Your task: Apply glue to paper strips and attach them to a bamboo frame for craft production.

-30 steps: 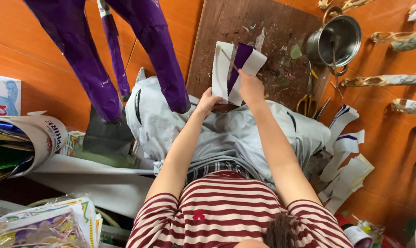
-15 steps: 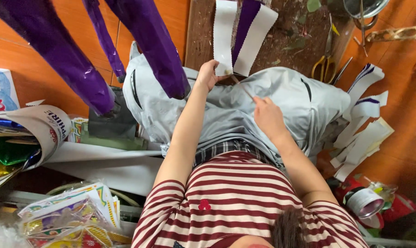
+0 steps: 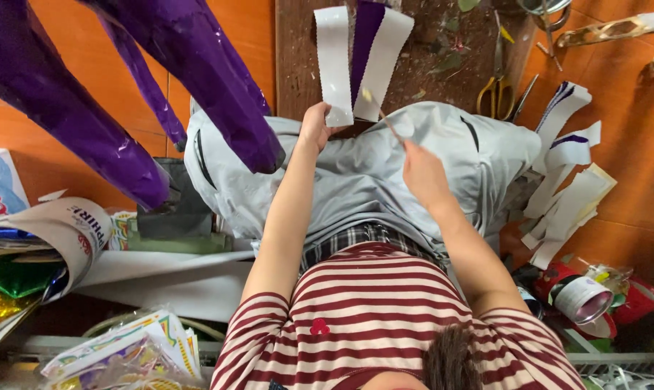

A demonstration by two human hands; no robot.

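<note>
While the left hand [image 3: 316, 124] fingers pinch paper strips [image 3: 359, 61], right hand [image 3: 422, 170] fingers grip a thin brush [image 3: 382, 115].

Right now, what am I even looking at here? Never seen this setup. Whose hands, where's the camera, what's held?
One view, from a camera on a person's head, looking straight down at their own two bare hands; no machine. The left hand holds up a folded white and purple paper strip by its lower end. The right hand holds a thin brush whose tip is at the strip. A grey cloth covers the lap. Yellow-handled scissors lie on the brown board, more cut strips on the orange floor. Large purple shapes stand alongside.
</note>
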